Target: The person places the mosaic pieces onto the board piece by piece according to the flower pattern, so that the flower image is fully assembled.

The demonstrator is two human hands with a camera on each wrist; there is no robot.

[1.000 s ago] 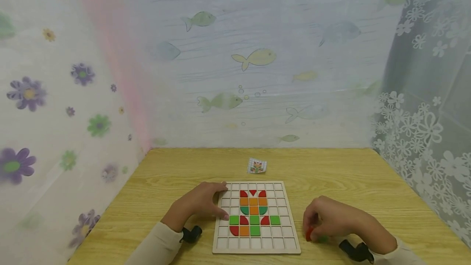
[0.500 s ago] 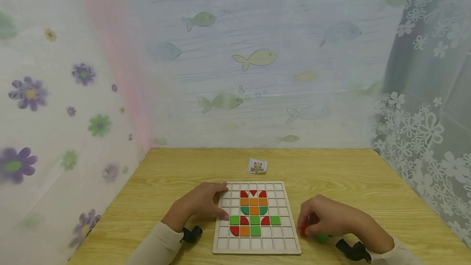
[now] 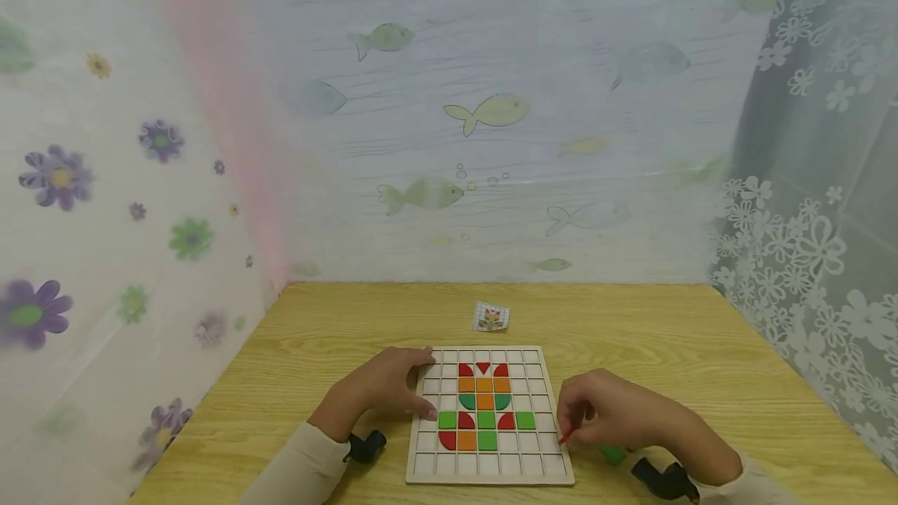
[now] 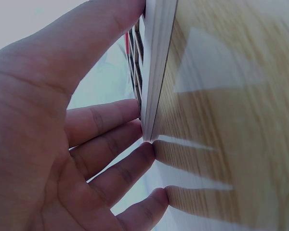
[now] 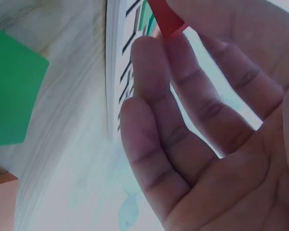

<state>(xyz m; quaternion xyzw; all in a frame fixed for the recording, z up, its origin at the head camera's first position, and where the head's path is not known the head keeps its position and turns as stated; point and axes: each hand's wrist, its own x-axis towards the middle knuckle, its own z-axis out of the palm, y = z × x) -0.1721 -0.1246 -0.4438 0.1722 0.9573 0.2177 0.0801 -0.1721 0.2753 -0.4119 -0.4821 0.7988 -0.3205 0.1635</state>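
Note:
My left hand (image 3: 379, 383) rests at the left edge of a pale wooden grid board (image 3: 491, 467). Its thumb (image 4: 106, 21) lies on the board's rim and the other fingers, spread and fairly straight, touch the edge. On the board, red, orange and green tiles form a pattern around an orange tile (image 3: 485, 402). Just over the board's right edge, my right hand (image 3: 613, 411) pinches a red tile (image 5: 167, 19) between thumb and fingers. The tile's full shape is partly hidden by the hand.
A green tile (image 3: 613, 455) lies on the table right of the board, below my right hand. An orange piece (image 5: 2, 199) shows near it in the right wrist view. A small pattern card (image 3: 491, 316) lies behind the board on the wooden table (image 3: 337, 326).
My right hand has moved left with the red tile, from the table to the board's right edge, uncovering the green tile. The left hand has stayed put.

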